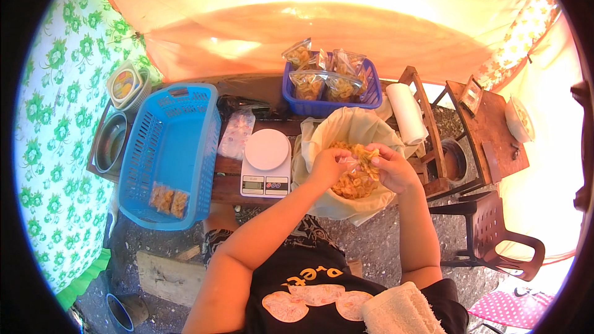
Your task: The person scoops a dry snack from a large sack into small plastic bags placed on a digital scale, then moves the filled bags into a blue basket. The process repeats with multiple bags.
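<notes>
Both hands meet over a cloth-lined container [312, 148] of yellow-brown chips [356, 187]. With its fingertips pinched, my left hand [330, 166] holds what looks like a small clear plastic bag [351, 164]. My right hand [395, 170] is closed on a few curled chips [369, 158] right beside the bag. How many chips are in the bag is hard to tell. To the left of the container is a white kitchen scale [266, 158] with a round platform and nothing on it.
A blue basket [170, 125] at left holds small filled bags [168, 200]. Behind, a dark blue basket [322, 107] carries several filled zip bags [328, 80]. A paper roll [406, 113] leans by a wooden frame [435, 142]. A brown plastic chair [495, 226] stands at right.
</notes>
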### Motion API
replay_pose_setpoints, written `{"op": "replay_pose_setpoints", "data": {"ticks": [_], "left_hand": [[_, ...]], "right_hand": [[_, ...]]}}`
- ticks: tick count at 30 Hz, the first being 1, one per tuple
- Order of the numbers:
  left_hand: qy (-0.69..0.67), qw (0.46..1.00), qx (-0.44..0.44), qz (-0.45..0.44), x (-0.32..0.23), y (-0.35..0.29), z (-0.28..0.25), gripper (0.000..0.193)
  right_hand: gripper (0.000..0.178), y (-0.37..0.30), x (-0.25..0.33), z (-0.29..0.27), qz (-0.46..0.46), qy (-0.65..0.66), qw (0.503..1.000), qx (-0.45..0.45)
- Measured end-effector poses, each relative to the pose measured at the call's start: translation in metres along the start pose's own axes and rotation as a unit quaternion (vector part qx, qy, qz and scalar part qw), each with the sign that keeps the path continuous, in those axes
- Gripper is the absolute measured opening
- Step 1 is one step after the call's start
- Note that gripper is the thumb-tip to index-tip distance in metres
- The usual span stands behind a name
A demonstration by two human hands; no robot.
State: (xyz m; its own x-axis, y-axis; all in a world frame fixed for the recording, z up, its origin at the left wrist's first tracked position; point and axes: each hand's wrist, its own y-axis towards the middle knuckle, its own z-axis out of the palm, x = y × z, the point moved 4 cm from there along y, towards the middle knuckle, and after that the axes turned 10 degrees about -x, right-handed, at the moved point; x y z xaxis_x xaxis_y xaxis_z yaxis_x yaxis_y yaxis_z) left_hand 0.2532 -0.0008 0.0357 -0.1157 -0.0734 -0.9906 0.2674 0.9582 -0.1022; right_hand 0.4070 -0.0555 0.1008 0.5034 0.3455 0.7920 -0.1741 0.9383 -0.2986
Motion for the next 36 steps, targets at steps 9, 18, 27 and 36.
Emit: {"op": "replay_pose_setpoints", "data": {"ticks": [9, 18, 27, 36], "left_hand": [[0.035, 0.979, -0.078, 0.187, -0.037, -0.006, 0.007, 0.040], [0.005, 0.983, -0.045, 0.177, -0.028, -0.007, 0.012, 0.050], [0.038, 0.982, -0.025, 0.183, -0.034, -0.011, 0.008, 0.055], [0.069, 0.988, 0.007, 0.141, -0.026, -0.004, 0.011, 0.046]], "right_hand": [[0.020, 0.015, 0.002, 0.005, 0.050, -0.006, 0.987, -0.153], [0.021, 0.018, -0.001, -0.001, 0.027, 0.046, 0.988, -0.143], [0.026, 0.008, -0.010, -0.011, 0.008, 0.138, 0.969, -0.203], [0.028, -0.002, -0.007, 0.005, -0.046, 0.202, 0.972, -0.112]]}}
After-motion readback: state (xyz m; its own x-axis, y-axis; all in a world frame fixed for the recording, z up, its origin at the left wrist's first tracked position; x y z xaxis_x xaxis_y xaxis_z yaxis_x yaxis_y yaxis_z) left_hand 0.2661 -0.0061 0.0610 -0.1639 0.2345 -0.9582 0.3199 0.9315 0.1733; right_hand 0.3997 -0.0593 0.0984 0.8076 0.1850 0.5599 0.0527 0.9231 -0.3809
